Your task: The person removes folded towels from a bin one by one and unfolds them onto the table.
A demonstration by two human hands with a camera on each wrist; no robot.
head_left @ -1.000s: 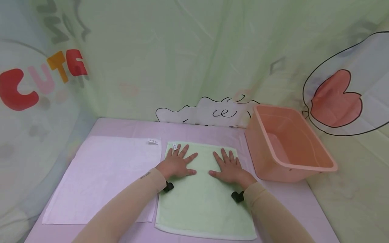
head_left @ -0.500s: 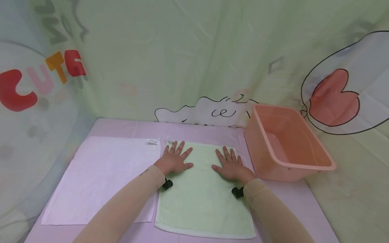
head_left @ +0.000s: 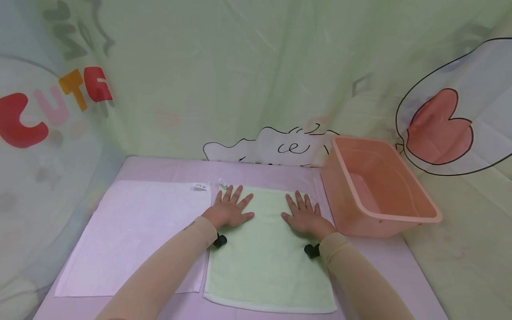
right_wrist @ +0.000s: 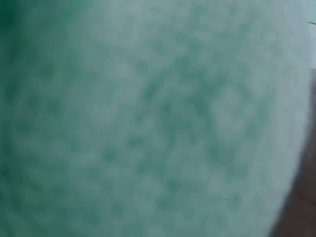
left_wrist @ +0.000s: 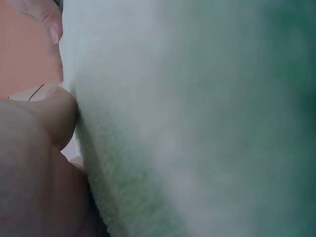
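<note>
A pale green towel (head_left: 272,266) with a white lower border lies spread flat in the head view. My left hand (head_left: 230,211) rests on its upper left part, fingers straight and spread. On the upper right part lies my right hand (head_left: 306,218), its fingers likewise spread. A small white tag (head_left: 222,183) sticks out past the towel's top left corner, by the left fingertips. The left wrist view shows the thumb (left_wrist: 54,116) against the green cloth (left_wrist: 163,123). Blurred green cloth (right_wrist: 158,123) fills most of the right wrist view.
A pale pink towel (head_left: 136,235) lies flat to the left, with a label (head_left: 199,186) at its top right corner. An orange plastic bin (head_left: 360,222) stands at the right on the pink-covered table (head_left: 168,166). Printed curtains (head_left: 240,80) hang behind and at both sides.
Both hands have slid slightly outward and up the green towel, staying flat. The towel's tag, earlier beside the left fingers on the cloth, now pokes out beyond the top edge.
</note>
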